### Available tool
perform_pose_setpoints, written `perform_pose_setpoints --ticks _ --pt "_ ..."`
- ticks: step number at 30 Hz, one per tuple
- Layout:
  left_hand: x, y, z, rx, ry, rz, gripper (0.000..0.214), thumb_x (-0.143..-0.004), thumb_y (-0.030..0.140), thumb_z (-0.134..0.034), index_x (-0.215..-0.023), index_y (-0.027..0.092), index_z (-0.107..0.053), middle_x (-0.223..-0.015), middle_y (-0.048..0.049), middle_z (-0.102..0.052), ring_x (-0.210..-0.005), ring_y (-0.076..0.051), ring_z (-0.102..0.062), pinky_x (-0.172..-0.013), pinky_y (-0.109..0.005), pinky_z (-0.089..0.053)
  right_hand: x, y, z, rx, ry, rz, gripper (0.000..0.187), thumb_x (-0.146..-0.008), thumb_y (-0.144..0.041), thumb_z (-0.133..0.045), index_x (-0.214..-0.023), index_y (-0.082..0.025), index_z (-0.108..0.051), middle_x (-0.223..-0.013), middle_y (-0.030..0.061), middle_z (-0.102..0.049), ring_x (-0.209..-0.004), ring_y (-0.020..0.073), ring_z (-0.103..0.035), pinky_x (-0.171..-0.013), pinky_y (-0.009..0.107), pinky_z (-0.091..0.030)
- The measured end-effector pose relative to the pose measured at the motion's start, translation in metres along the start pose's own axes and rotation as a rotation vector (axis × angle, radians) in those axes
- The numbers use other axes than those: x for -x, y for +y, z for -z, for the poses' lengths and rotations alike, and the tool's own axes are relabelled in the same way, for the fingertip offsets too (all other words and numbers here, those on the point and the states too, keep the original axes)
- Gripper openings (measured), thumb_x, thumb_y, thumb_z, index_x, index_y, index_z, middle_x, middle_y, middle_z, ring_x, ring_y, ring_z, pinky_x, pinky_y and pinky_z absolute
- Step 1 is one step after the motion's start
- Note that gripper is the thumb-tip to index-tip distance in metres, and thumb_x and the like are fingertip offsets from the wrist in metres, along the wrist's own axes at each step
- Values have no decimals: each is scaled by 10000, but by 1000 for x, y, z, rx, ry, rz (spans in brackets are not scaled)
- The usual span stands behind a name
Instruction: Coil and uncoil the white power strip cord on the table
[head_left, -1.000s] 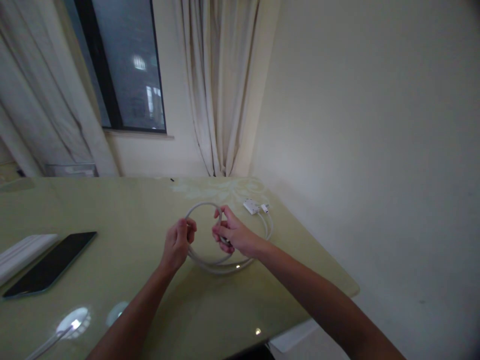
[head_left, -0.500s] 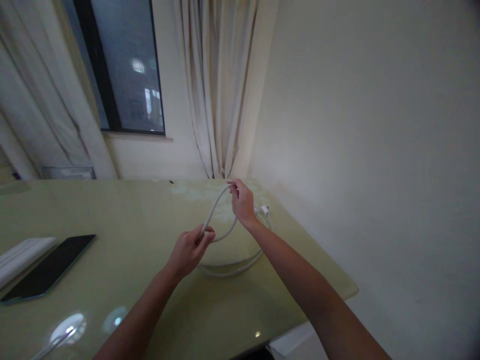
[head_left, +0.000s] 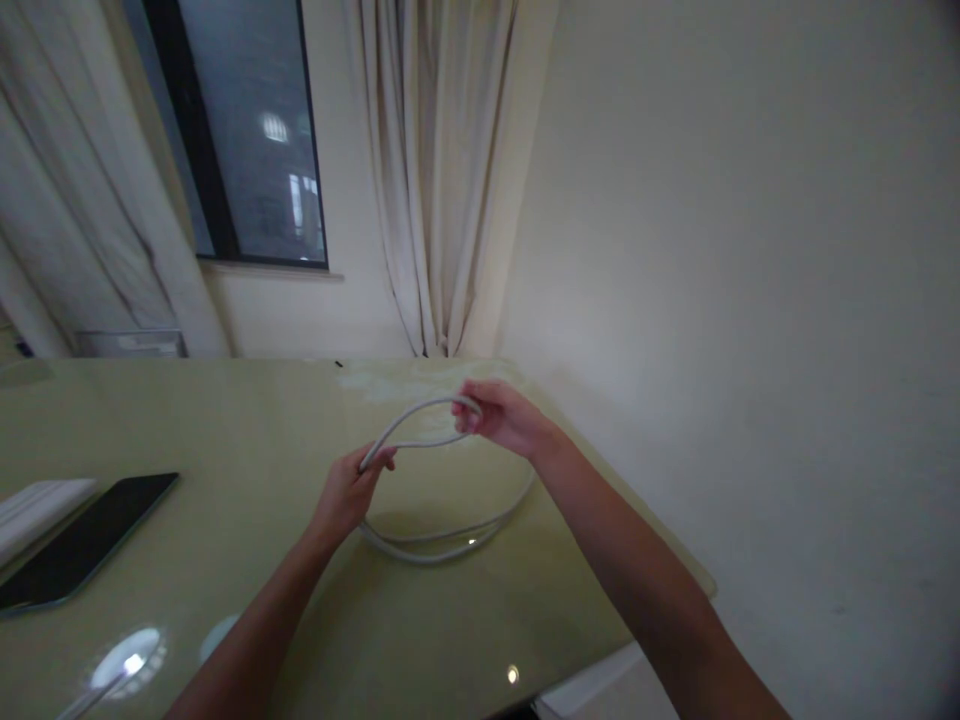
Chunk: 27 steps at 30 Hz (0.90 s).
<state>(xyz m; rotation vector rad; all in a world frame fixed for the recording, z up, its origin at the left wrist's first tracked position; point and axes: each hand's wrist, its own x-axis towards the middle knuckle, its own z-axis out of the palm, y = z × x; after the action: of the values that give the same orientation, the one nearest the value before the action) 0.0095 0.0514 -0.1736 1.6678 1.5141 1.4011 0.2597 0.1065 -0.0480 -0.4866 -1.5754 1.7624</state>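
Observation:
A white cable (head_left: 424,443) is held up in a loop between my two hands, above the table. My left hand (head_left: 351,495) is closed around the loop's left side. On the right, my right hand (head_left: 499,412) pinches the far end of the loop, its fingers curled on the cable. More of the same cable lies below in wide curves on the tabletop, partly behind my right forearm. The cable's plug ends are hidden from view.
The glossy greenish table (head_left: 255,430) ends at a wall (head_left: 712,300) on the right. At the left lie a dark flat tablet-like slab (head_left: 90,540) and a white long object (head_left: 45,510). Behind are curtains (head_left: 442,180) and a window (head_left: 247,130).
My hands have moved apart, the left one leftward and the right one rightward and slightly down. The loop between them is wider and flatter. The plug ends are no longer visible.

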Motion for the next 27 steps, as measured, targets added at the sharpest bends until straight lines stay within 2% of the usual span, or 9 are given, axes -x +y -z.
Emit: perform_pose_setpoints --ticks 3,6,9,11,16,19,22,25,27 --pt "-3 -11 -1 39 2 35 640 -846 833 -537 -628 232 -574 -522 29 -384 -517 -155 -360 -491 -272 -269 11 3 -7 52 -274 -71 453 -855 -573 -846 -816 -138 -729 -711 12 -684 -663 125 -599 -694 274 -454" --pt "-3 -19 -2 74 -4 73 665 -848 868 -517 -643 236 -546 -521 40 -362 -491 -143 -337 -463 -265 -265 11 2 -15 117 -452 -113 434 -863 -541 -861 -949 -143 -711 -840 53 -767 -810 159 -692 -798 294 -486" --pt "-2 -23 -3 109 -4 117 683 -843 888 -511 -666 230 -550 -522 44 -369 -474 -133 -342 -446 -254 -264 7 -4 -24 156 -563 -188 421 -879 -485 -860 -1071 -173 -651 -919 69 -807 -947 201 -760 -912 343 -510" --pt "-3 -24 -4 134 2 148 703 -830 912 -493 -671 229 -536 -516 50 -361 -460 -126 -339 -436 -245 -254 2 -7 -28 230 -552 -184 392 -890 -461 -849 -1062 -193 -620 -941 66 -817 -983 204 -773 -939 346 -513" --pt "-2 -22 -3 189 -6 189 732 -801 953 -476 -682 231 -504 -511 66 -335 -437 -109 -311 -428 -230 -236 -17 -5 -13 572 -264 -10 208 -947 -300 -753 -1013 -206 -580 -935 54 -822 -867 166 -756 -773 263 -500" --pt "2 -16 -2 202 -49 154 760 -791 958 -501 -683 208 -561 -528 54 -344 -466 -110 -327 -450 -229 -231 -36 3 8 823 65 122 82 -957 -142 -637 -984 -207 -594 -815 7 -776 -765 146 -716 -733 249 -490" --pt "9 -6 -5 284 -150 108 815 -801 982 -450 -684 189 -600 -555 40 -360 -491 -108 -331 -464 -228 -217 -60 16 22 1000 390 166 161 -961 -74 -546 -965 -209 -634 -747 -14 -716 -681 144 -678 -724 263 -509" --pt "12 0 -11 465 -195 169 759 -791 954 -541 -647 212 -476 -575 67 -315 -476 -79 -276 -444 -205 -189 -73 29 15 1040 518 167 192 -961 -93 -570 -1067 -218 -669 -963 43 -761 -830 184 -714 -812 316 -545" --pt "11 1 -12 606 -114 231 713 -802 882 -641 -658 229 -393 -586 95 -271 -457 -58 -224 -419 -184 -167 -66 38 -3 1054 627 270 218 -966 -168 -628 -1175 -219 -663 -1183 99 -737 -1067 227 -693 -955 364 -532"
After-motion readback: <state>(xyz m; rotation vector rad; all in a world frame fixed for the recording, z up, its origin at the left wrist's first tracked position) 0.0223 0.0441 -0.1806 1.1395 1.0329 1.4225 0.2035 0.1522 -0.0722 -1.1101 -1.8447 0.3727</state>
